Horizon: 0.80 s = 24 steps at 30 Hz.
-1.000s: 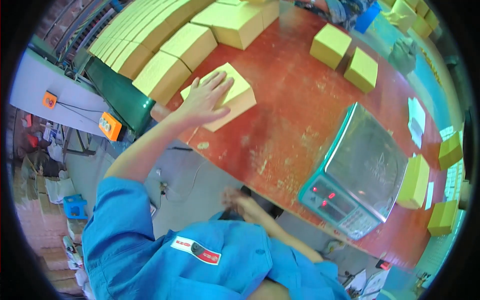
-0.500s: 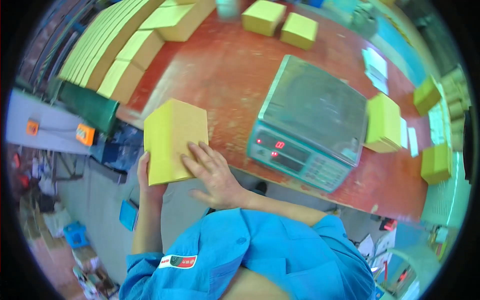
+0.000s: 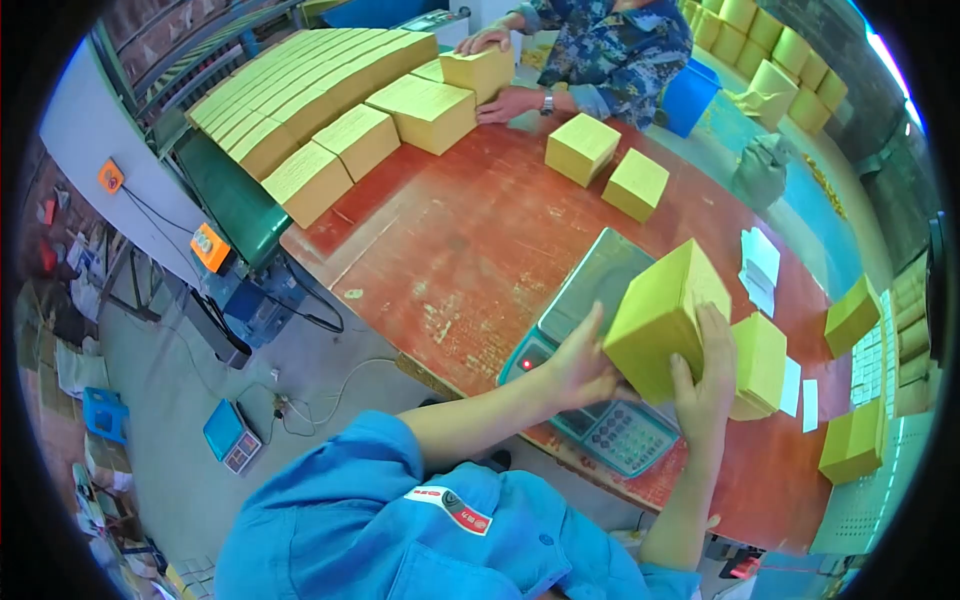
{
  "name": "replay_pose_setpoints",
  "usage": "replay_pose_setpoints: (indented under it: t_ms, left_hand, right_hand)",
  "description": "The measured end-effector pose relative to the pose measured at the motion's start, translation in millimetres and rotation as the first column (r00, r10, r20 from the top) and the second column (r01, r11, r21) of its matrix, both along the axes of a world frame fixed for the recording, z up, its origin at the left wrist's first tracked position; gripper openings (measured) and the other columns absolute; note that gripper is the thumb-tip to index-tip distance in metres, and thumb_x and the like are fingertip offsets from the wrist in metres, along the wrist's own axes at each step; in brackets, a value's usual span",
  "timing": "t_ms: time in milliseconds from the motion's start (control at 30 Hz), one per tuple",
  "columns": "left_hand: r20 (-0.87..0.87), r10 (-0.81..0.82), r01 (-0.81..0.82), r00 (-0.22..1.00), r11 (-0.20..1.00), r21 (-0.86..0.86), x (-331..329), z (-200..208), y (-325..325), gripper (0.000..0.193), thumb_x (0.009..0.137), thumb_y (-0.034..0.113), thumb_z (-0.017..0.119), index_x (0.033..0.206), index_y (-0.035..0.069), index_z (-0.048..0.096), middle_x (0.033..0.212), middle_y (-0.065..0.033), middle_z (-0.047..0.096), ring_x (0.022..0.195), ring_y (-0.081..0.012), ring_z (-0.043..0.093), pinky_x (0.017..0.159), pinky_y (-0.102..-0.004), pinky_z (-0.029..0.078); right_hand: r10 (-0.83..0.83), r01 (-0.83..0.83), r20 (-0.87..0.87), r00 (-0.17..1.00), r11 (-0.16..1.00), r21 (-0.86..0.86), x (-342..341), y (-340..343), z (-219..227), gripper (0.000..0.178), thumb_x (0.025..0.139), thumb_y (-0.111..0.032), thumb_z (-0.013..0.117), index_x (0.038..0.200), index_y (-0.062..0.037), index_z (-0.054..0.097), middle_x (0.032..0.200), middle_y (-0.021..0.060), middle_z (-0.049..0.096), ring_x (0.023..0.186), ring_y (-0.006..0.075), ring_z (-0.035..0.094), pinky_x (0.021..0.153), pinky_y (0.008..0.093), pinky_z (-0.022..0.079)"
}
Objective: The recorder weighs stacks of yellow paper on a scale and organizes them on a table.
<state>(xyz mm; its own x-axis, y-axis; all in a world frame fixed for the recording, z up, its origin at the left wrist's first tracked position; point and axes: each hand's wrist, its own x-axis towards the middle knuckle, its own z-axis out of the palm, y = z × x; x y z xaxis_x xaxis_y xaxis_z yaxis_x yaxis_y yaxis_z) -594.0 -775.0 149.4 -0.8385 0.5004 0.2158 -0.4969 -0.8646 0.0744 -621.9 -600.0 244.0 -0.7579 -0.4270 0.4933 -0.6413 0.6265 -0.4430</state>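
Observation:
Between my two hands, a thick block-shaped stack of yellow paper (image 3: 648, 325) is held tilted above the digital scale (image 3: 605, 270). My left hand (image 3: 582, 365) is at its left and lower side, thumb up and fingers partly hidden beneath it. My right hand (image 3: 712, 375) grips the right side, fingers along that face and thumb toward me. The stack and my hands cover much of the scale's pan and display; whether the stack touches the pan I cannot tell. Just right of it stands another yellow paper stack (image 3: 760, 365).
A co-worker's hands (image 3: 495, 95) hold a yellow stack at the far side, beside rows of stacks (image 3: 330, 85). Two stacks (image 3: 582, 148) stand farther back on the red table (image 3: 440, 260). White slips (image 3: 760, 265) lie right; a green roller (image 3: 240, 205) adjoins the left edge.
Both hands have carried the yellow paper stack rightward, from near the table's front left edge to above the scale. The view has shifted, and a co-worker now shows at the far side.

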Motion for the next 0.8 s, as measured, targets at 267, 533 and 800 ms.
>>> replay_pose_setpoints:
  t_ms: [267, 533, 800]
  left_hand:
    - [-0.328, 0.191, -0.253, 0.925, -0.332, -0.909, -43, 29, -300, 0.040, 0.091, 0.043, 0.059, 0.099, 0.006, 0.072, 0.091, -0.0063, 0.071, 0.085, -0.0168, 0.068, 0.074, -0.0348, 0.055]
    - [-0.558, -0.176, -0.146, 0.811, -0.984, 0.099, -241, 10, -504, 0.096, 0.077, 0.071, 0.060, 0.145, 0.006, 0.040, 0.148, -0.0222, 0.040, 0.141, -0.0362, 0.032, 0.114, -0.0533, 0.024]
    - [-0.322, -0.446, -0.450, 0.835, -0.891, 0.065, -251, -14, -525, 0.097, 0.073, 0.060, 0.063, 0.149, 0.006, 0.033, 0.153, -0.0263, 0.029, 0.143, -0.0384, 0.028, 0.116, -0.0523, 0.022]
  right_hand:
    - [0.000, -0.001, -0.267, 0.964, 1.000, -0.001, 46, -85, 7, 0.050, 0.078, -0.008, 0.065, 0.127, -0.0016, 0.055, 0.135, 0.0200, 0.052, 0.129, 0.0439, 0.045, 0.106, 0.0567, 0.034]
    - [0.420, -0.233, 0.501, 0.757, 0.890, -0.393, 71, -269, -112, 0.032, 0.082, -0.004, 0.067, 0.115, -0.0024, 0.065, 0.117, 0.0168, 0.065, 0.109, 0.0296, 0.064, 0.089, 0.0368, 0.053]
    - [0.317, -0.064, 0.698, 0.642, 0.929, -0.364, 77, -295, -128, 0.030, 0.085, -0.005, 0.065, 0.115, -0.0037, 0.065, 0.113, 0.0161, 0.067, 0.104, 0.0278, 0.067, 0.088, 0.0360, 0.053]
